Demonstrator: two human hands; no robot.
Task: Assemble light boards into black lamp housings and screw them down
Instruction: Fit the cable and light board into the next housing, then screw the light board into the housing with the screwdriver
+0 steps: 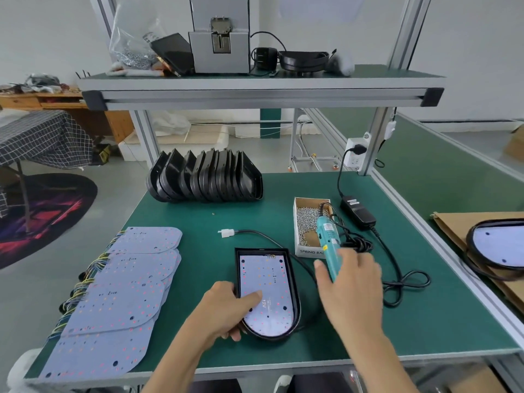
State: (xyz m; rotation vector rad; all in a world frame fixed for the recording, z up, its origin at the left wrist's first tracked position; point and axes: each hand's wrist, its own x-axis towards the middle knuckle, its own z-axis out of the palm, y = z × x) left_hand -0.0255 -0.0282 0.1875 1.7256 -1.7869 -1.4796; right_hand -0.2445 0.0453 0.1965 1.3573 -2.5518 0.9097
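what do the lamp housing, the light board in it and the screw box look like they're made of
Lamp housing: probably moulded black plastic, smooth with a slight sheen on the rim.
Light board: seemingly a rigid white-coated circuit board, flat and matte, dotted with small LEDs and printed "12V".
Screw box: cardboard, with brown raw inner walls and a white printed outside.

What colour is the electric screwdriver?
Teal, or turquoise; the electric screwdriver shows in the head view.
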